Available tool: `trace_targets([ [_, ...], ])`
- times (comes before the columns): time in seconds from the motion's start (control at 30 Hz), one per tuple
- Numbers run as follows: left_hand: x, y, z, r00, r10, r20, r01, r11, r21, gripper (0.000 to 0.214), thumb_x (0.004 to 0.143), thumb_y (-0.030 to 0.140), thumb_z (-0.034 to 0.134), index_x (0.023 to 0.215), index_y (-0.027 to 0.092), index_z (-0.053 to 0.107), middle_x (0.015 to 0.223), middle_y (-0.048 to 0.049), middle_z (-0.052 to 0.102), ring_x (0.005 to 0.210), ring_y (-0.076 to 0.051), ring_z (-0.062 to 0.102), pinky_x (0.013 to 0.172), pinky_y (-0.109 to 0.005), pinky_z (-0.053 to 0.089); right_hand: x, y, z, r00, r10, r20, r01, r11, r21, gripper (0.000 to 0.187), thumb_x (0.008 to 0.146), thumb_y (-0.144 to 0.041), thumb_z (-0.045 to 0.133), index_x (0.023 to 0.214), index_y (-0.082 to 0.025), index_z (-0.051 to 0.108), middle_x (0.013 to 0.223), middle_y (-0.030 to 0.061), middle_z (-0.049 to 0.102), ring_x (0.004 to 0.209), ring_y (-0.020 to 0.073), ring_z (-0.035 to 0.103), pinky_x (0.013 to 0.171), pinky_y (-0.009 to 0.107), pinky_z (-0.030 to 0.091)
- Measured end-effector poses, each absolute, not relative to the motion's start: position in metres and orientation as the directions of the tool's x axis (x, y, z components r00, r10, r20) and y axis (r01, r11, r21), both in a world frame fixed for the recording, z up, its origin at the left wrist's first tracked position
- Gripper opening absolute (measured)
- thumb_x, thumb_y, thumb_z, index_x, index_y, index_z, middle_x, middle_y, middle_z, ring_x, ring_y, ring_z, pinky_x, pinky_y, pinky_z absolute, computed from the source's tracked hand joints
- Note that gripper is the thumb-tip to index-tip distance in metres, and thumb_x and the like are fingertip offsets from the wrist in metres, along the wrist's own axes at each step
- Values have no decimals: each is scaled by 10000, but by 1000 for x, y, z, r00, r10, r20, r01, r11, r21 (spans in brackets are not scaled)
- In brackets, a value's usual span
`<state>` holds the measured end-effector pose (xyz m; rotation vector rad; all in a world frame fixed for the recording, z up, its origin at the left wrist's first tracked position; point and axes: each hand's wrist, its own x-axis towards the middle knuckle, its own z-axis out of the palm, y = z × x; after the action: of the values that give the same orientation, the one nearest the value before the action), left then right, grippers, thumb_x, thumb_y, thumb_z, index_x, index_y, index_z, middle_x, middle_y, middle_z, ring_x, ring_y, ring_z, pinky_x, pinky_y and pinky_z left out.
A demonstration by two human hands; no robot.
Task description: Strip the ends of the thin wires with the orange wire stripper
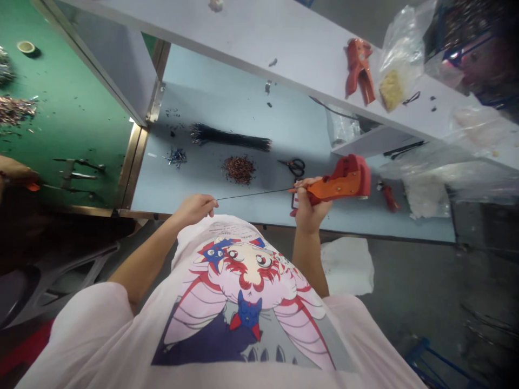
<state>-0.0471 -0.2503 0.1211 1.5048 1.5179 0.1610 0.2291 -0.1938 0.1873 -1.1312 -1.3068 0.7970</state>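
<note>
My left hand (195, 208) pinches one end of a thin black wire (253, 194) just in front of my chest. The wire runs level to the right into the jaws of an orange-red crimping tool (339, 182). My right hand (308, 204) is closed round that tool's handles, above the front edge of the pale blue bench (227, 119). On the bench behind lie a bundle of black wires (231, 136), a heap of small reddish-brown terminals (239, 168) and a few blue terminals (177, 157).
Black scissors (295, 165) lie behind the tool. A second orange tool (359, 69) and plastic bags (399, 54) sit on the shelf above. A small red tool (390, 197) lies at right. A green mat (60, 119) at left carries pliers (79, 175), metal scrap and a tape roll (26, 47).
</note>
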Motion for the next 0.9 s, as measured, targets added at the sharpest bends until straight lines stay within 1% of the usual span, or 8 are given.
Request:
trace_targets([
  [0.07,-51,-252,115,246,862,-443,761,112,639,401,870,402,343,1043,212,652,1038,-53,691,924,-213,623,810,-318,454,222,-199,184,60,953,296,136,286,-949,165,790,-279,626,899,-207,526,855,20,525,799,139,560,795,320,507],
  [0.17,-42,-252,119,288,929,-234,808,-104,580,572,794,489,507,1277,181,512,1332,-119,519,1263,-288,425,1053,-418,311,207,-209,178,-132,963,236,117,252,-961,161,812,-261,612,943,-207,536,874,34,549,814,147,573,826,324,488],
  [0.33,-6,-248,152,424,905,24,665,-329,671,691,668,505,669,1282,251,479,1428,-89,410,1395,-351,166,1103,-571,107,186,-222,177,-345,912,221,216,307,-927,144,851,-280,555,967,-195,541,896,59,564,821,166,571,816,325,481],
  [0.47,1,-249,173,594,804,29,426,-345,836,529,684,319,646,1188,233,512,1200,-68,605,1229,-275,460,1114,-546,126,186,-222,179,-366,902,230,309,351,-884,166,859,-282,527,995,-187,515,934,82,556,881,186,560,860,352,472],
  [0.53,-2,-250,179,666,746,-11,314,-267,911,425,696,251,605,1115,229,544,1113,-35,641,1085,-220,561,1093,-493,236,190,-221,179,-342,911,230,327,345,-880,182,855,-282,532,1006,-183,508,954,90,553,918,194,557,893,359,461],
  [0.7,-8,-251,181,614,786,-77,98,20,995,210,837,318,480,948,185,599,833,-27,652,779,-138,597,739,-281,474,201,-210,181,-201,927,318,283,365,-887,180,854,-276,537,1010,-190,507,935,80,542,896,186,569,898,360,463],
  [0.8,-10,-252,175,470,867,-165,134,115,984,328,910,394,356,914,185,609,590,20,536,539,-100,481,555,-232,408,207,-202,187,-104,903,417,280,429,-859,127,857,-283,526,957,-205,517,915,69,530,885,189,568,901,384,465],
  [0.9,-12,-252,168,355,911,-210,348,80,934,326,905,406,377,935,208,633,601,13,549,541,-108,471,557,-236,384,211,-201,192,-50,880,472,261,467,-845,99,861,-275,515,940,-217,505,885,57,518,860,188,568,869,390,484],
])
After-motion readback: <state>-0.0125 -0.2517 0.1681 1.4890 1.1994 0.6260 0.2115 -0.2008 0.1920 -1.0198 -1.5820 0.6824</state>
